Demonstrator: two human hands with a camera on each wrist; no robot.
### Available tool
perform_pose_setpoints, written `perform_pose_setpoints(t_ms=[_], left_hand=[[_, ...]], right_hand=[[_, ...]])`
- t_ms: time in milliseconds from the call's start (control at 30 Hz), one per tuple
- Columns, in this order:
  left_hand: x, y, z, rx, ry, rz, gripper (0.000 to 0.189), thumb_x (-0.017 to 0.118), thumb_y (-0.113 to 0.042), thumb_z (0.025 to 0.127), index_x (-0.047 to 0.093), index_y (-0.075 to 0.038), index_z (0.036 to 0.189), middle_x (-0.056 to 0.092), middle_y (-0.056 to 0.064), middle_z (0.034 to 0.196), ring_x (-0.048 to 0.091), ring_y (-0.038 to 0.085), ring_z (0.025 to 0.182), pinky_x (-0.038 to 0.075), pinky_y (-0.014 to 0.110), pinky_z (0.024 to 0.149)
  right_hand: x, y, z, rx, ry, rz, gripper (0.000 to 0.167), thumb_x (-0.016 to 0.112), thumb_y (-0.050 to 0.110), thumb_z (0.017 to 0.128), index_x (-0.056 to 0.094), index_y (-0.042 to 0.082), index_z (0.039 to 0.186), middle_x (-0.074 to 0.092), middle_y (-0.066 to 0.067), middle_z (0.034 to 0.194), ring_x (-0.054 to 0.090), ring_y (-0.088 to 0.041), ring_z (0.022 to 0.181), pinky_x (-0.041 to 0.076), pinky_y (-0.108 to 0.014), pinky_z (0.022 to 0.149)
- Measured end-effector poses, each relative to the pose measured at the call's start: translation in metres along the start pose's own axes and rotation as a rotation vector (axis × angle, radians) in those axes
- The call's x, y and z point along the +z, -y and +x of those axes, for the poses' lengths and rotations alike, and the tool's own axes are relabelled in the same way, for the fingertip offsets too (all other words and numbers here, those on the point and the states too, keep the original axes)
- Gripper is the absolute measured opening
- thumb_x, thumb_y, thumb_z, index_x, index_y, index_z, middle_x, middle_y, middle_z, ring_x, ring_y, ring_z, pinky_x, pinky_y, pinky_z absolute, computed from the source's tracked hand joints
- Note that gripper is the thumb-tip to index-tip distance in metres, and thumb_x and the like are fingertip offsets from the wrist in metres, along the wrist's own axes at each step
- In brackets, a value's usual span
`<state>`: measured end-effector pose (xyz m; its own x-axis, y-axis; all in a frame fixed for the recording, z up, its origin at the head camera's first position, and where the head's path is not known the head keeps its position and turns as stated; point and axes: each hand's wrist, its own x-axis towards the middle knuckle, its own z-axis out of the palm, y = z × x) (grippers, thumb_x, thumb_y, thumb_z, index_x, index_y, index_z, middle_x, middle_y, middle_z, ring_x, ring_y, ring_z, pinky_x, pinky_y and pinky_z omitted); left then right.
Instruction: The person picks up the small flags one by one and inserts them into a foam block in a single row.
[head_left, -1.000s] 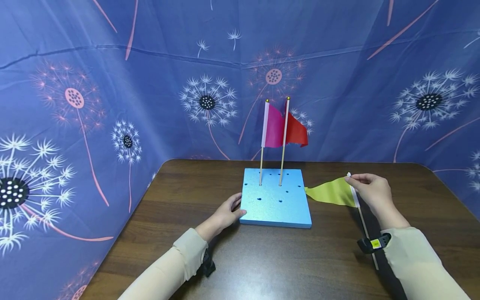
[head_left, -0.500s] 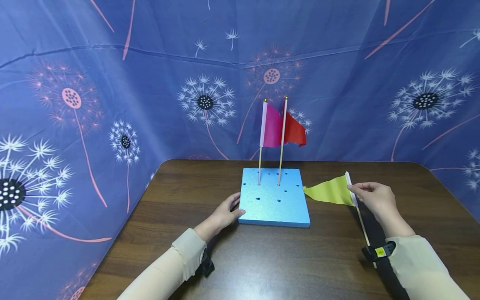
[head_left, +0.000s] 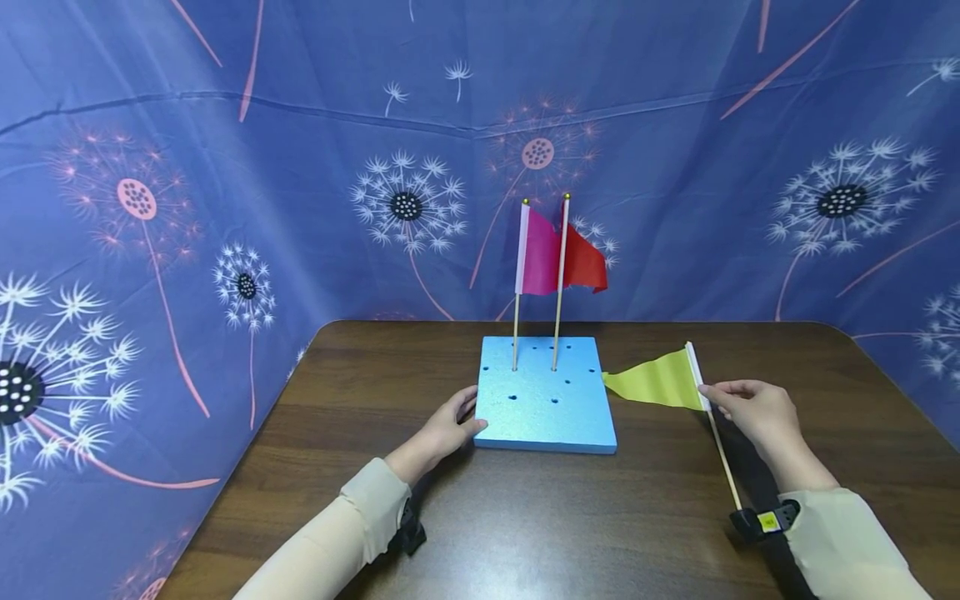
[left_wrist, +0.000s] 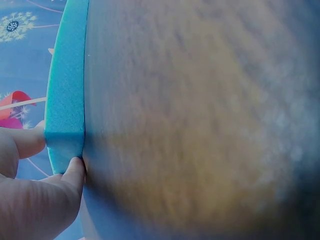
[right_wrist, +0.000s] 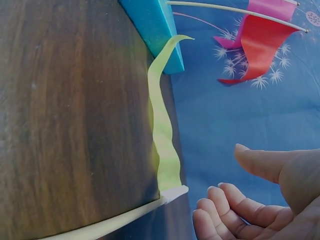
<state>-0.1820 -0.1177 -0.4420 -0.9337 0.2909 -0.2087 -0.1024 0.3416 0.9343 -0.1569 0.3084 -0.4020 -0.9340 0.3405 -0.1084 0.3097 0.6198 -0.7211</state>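
My left hand [head_left: 446, 425] holds the front left corner of a blue board [head_left: 555, 421] with small holes. In the left wrist view, the thumb lies at the board's top edge and a finger at its lower edge. A magenta flag [head_left: 542, 262] and a red flag [head_left: 583, 262] stand upright on sticks in the board. To its right, a yellow-green flag [head_left: 656, 383] lies on the table, its tip by the board's edge. Beside its white sleeve is my right hand [head_left: 761, 412]; the right wrist view shows thumb and fingers apart, nothing between them.
The brown wooden table [head_left: 375, 367] has a blue cloth [head_left: 315, 167] with dandelion prints hanging behind it and along the left. The yellow-green flag's thin stick [head_left: 723, 458] runs toward the front, near the right wrist's black camera strap [head_left: 761, 522].
My right hand has let go of the yellow-green flag's top end and slid down along its white sleeve toward me. The left hand stays at the board.
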Motion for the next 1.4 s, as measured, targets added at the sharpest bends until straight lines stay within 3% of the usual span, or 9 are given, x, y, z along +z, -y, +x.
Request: perform_pose_setpoints(t_ms=[133,333,700,867,1100,1400], left_hand=[[0.000,0.000,0.000,-0.004,-0.001,0.001,0.061,0.057,-0.010,0.097,0.029,-0.006,0.151,0.032,0.019,0.155,0.028,0.035,0.145,0.030,0.049,0.116],[0.001,-0.003,-0.002,-0.007,0.003,0.002,0.061,0.057,-0.010,0.098,0.028,-0.005,0.151,0.032,0.020,0.155,0.028,0.035,0.145,0.030,0.051,0.116],[0.000,-0.002,-0.002,-0.014,0.002,-0.005,0.061,0.056,-0.009,0.098,0.028,-0.006,0.151,0.031,0.019,0.156,0.027,0.035,0.145,0.029,0.050,0.116],[0.000,-0.001,-0.001,-0.006,0.006,-0.001,0.061,0.057,-0.011,0.098,0.028,-0.006,0.152,0.031,0.019,0.156,0.026,0.035,0.145,0.030,0.050,0.116],[-0.001,0.000,0.000,-0.017,0.006,0.006,0.061,0.057,-0.013,0.098,0.028,-0.008,0.152,0.031,0.018,0.156,0.026,0.034,0.146,0.029,0.051,0.116],[0.000,0.000,-0.002,-0.014,0.010,0.001,0.062,0.057,-0.012,0.098,0.027,-0.008,0.152,0.030,0.018,0.157,0.025,0.035,0.146,0.031,0.053,0.115]], right_hand=[[-0.001,-0.004,-0.002,0.011,0.025,0.005,0.067,0.063,0.051,0.089,0.059,-0.009,0.119,0.062,-0.028,0.112,0.066,-0.024,0.082,0.048,-0.034,0.069],[-0.002,-0.010,-0.005,-0.001,0.060,-0.033,0.075,0.065,0.058,0.084,0.061,-0.009,0.116,0.071,-0.014,0.092,0.064,-0.011,0.070,0.048,-0.025,0.062],[-0.005,-0.016,-0.006,0.053,0.127,-0.063,0.083,0.070,0.062,0.078,0.059,-0.011,0.117,0.068,-0.021,0.096,0.065,-0.014,0.071,0.052,-0.033,0.065],[-0.007,-0.020,-0.006,0.053,0.164,-0.086,0.086,0.070,0.065,0.076,0.059,-0.011,0.116,0.069,-0.018,0.092,0.065,-0.013,0.071,0.052,-0.036,0.065],[-0.007,-0.025,-0.009,0.037,0.182,-0.118,0.075,0.072,0.061,0.077,0.066,-0.007,0.108,0.068,-0.004,0.081,0.062,-0.013,0.071,0.045,-0.028,0.060],[0.001,-0.028,-0.013,-0.055,0.139,-0.228,0.046,0.077,0.043,0.078,0.074,-0.002,0.086,0.066,-0.002,0.069,0.057,-0.015,0.065,0.042,-0.028,0.054]])
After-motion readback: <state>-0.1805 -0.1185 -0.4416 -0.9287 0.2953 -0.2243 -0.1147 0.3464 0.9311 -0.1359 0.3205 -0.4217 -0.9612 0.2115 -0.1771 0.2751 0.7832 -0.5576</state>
